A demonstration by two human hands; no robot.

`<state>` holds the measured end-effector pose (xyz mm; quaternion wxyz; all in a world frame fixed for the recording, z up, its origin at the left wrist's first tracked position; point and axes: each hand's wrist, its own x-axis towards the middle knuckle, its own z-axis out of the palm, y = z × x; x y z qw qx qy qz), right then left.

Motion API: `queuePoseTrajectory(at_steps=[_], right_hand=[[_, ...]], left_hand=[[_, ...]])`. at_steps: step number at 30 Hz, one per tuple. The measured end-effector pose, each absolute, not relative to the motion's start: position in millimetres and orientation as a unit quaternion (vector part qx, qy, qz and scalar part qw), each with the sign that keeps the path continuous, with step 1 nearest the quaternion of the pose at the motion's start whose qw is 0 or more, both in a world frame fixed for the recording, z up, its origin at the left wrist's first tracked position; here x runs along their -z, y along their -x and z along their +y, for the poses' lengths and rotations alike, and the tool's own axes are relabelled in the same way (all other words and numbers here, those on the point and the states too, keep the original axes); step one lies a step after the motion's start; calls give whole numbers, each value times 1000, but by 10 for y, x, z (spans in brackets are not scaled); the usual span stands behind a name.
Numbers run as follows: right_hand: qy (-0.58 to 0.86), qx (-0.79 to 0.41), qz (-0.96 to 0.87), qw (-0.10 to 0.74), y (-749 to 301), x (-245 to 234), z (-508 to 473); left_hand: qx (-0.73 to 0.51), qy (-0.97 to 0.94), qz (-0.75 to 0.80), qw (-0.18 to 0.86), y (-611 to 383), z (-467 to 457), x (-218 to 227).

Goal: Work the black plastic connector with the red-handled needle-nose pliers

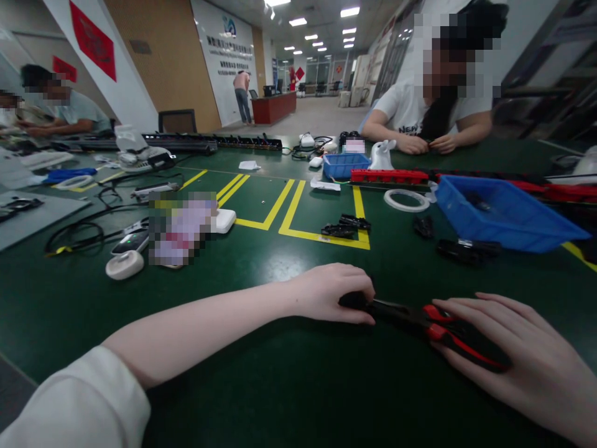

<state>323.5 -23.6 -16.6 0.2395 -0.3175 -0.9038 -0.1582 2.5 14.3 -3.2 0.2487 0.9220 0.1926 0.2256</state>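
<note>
My right hand (522, 354) is closed around the red and black handles of a pair of pliers (438, 325). Their dark jaws point left and reach the small black part (353, 301) pinched in my left hand (331, 292). Whether the jaws grip that part or only touch it, I cannot tell. Both hands are just above the green table (261, 379). Beyond my left hand, several similar black parts (345, 226) lie by a yellow tape corner.
On the right stand a large blue bin (504, 214), a black part (466, 250) and a white ring roll (407, 200). A smaller blue bin (345, 165) is farther back. A phone (184, 233), white case (224, 221) and cables lie left. A person (429, 118) sits opposite.
</note>
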Motion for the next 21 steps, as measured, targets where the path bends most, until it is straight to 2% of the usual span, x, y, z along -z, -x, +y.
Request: queuePoseTrajectory(at_steps=[9,17,21], right_hand=[[334,195,-889,243,-3234,156,-280],[382,147,-881,239,-3224,149,-297],[387,116,-884,236,-3202,134,-349]], left_hand=[[-235,-914,206,257,-22,109,46],[-267,-902,189,281,-20,100,53],[-254,-908,213,257,-8,72,19]])
